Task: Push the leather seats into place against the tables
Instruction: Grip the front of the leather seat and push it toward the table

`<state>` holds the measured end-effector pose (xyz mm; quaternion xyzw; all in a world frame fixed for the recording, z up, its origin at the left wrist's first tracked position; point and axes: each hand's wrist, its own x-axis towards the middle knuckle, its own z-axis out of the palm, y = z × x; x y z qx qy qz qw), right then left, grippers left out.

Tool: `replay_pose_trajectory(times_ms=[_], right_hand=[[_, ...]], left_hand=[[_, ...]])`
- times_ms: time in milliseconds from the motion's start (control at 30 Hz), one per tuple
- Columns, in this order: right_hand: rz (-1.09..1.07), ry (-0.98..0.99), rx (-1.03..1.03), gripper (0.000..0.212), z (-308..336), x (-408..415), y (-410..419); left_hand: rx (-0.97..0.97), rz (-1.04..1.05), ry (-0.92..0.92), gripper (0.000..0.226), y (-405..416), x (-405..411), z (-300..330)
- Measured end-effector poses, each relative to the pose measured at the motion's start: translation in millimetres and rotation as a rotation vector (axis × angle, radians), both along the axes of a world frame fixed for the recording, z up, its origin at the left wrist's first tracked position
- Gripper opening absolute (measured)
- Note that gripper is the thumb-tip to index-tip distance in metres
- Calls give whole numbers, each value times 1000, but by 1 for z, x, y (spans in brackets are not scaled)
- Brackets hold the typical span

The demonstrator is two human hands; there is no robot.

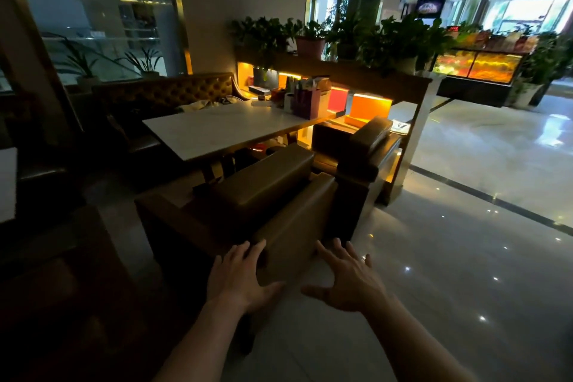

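Hands [238,279] apparently at table-facing seat [279,195]

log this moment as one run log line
step: push seat | left hand: on seat back | right hand: open, by back | table: ahead

Dim room, glossy tiled floor [465,226]
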<state>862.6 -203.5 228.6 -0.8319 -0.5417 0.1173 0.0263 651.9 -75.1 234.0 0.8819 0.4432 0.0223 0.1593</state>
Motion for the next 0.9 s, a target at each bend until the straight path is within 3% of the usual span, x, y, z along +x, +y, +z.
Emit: replay_pose_trajectory(times_ms=[433, 900], right_hand=[[44, -20, -164, 109, -52, 205, 180], [325, 63, -276, 106, -126, 311, 397]], left_hand=[[-151, 95, -11, 103, 174, 189, -75], [-309, 384, 69, 109, 300, 259, -151]])
